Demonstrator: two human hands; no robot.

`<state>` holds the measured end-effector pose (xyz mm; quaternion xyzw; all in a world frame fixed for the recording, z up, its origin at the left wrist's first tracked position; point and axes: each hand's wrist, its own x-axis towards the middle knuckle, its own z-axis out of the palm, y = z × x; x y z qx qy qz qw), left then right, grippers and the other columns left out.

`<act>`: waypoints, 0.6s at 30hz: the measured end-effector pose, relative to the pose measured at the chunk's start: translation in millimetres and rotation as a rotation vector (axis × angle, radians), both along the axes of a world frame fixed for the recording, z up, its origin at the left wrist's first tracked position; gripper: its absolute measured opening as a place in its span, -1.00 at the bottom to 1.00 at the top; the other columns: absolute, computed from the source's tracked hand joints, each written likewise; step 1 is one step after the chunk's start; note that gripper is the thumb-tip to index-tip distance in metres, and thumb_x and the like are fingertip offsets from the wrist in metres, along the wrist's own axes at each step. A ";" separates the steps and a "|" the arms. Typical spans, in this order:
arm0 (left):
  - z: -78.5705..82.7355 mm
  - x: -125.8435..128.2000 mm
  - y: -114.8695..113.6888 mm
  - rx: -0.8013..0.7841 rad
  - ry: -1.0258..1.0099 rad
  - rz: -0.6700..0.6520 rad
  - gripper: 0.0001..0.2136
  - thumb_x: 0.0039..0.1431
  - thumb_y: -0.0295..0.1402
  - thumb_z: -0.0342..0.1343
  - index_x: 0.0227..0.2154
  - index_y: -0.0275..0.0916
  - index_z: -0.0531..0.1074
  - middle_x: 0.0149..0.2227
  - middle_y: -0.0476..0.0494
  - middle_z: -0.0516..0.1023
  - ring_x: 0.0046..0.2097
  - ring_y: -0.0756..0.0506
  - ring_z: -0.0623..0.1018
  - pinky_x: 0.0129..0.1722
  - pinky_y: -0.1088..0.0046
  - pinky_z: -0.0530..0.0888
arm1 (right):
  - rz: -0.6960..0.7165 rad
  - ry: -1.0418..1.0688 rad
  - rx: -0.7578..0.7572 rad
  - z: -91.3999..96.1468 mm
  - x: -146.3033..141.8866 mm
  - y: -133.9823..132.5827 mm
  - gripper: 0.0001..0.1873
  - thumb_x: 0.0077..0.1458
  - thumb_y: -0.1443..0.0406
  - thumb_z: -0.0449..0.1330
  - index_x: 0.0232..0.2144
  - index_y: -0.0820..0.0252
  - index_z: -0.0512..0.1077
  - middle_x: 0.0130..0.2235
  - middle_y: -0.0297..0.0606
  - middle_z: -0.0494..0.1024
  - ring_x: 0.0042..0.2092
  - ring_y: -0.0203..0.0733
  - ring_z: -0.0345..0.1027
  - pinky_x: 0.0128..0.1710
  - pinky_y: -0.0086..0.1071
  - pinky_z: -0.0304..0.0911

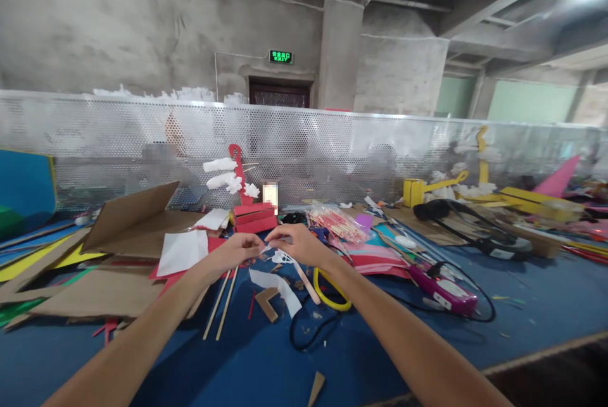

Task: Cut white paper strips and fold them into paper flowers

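My left hand (242,249) and my right hand (297,244) meet over the blue table (380,356), both with fingers pinched on a small white paper piece (281,256) held between them. A thin wooden stick (304,281) runs down and right from under the paper. Below it lie a white paper strip (280,287), a small brown cardboard angle (266,303) and two wooden sticks (223,302).
Cardboard sheets (123,230) and white paper (183,252) lie at left. A red box (254,217) stands behind the hands. A bag of sticks (337,223), yellow-handled scissors (332,293), a magenta glue gun (444,290) with black cable sit at right. A perforated metal screen (332,154) backs the table.
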<state>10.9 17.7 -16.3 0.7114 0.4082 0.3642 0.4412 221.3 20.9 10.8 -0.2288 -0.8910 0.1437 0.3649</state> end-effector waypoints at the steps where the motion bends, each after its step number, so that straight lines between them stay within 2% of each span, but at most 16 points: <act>1: -1.5 -0.4 1.5 0.017 -0.004 0.002 -0.73 -0.06 -0.19 0.21 -0.43 -0.33 0.41 -0.53 -0.01 0.44 -0.52 0.05 0.36 -0.52 0.57 0.22 | -0.006 0.015 -0.034 -0.1 0.3 -0.2 -0.84 0.13 0.33 0.14 -0.27 0.20 0.51 -0.28 -0.26 0.58 -0.25 -0.25 0.43 -0.20 -0.44 0.25; 12: -7.7 -1.4 7.2 0.044 0.033 -0.043 -0.68 -0.05 -0.10 0.19 -0.45 -0.30 0.41 -0.54 0.00 0.43 -0.54 0.04 0.35 -0.52 0.54 0.23 | 0.053 0.026 -0.088 1.6 -0.7 -2.3 -0.84 0.10 0.29 0.17 -0.33 0.23 0.53 -0.32 -0.23 0.57 -0.31 -0.26 0.41 -0.27 -0.45 0.26; 18: -7.2 -1.7 4.6 0.067 0.098 -0.085 -0.73 -0.02 -0.16 0.15 -0.46 -0.31 0.41 -0.57 0.03 0.36 -0.53 0.04 0.31 -0.50 0.54 0.21 | 0.019 0.006 -0.122 2.4 0.7 -3.3 -0.84 0.09 0.28 0.16 -0.33 0.26 0.50 -0.40 -0.28 0.53 -0.38 -0.30 0.36 -0.34 -0.48 0.21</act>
